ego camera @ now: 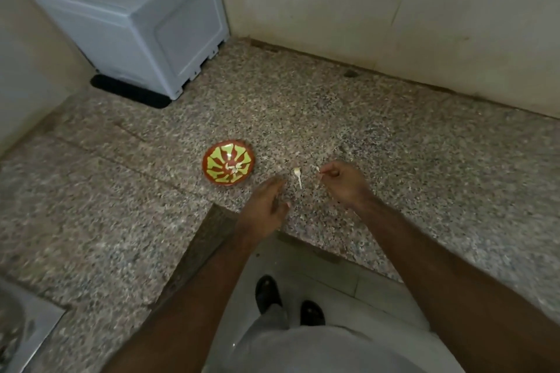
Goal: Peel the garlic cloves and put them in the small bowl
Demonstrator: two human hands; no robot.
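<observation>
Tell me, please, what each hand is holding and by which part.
The right hand pinches a small pale garlic piece at its fingertips; which part is unclear. The left hand holds nothing.

Speckled granite counter (333,118), glossy glazed bowl (228,166).

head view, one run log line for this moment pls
left hand open, empty | right hand pinching garlic bit | garlic piece on counter | small bowl holds cloves

The small bowl (228,165) sits on the counter (394,142) left of the left hand's fingers (274,188); a garlic piece (298,175) lies between both hands' fingers.
</observation>
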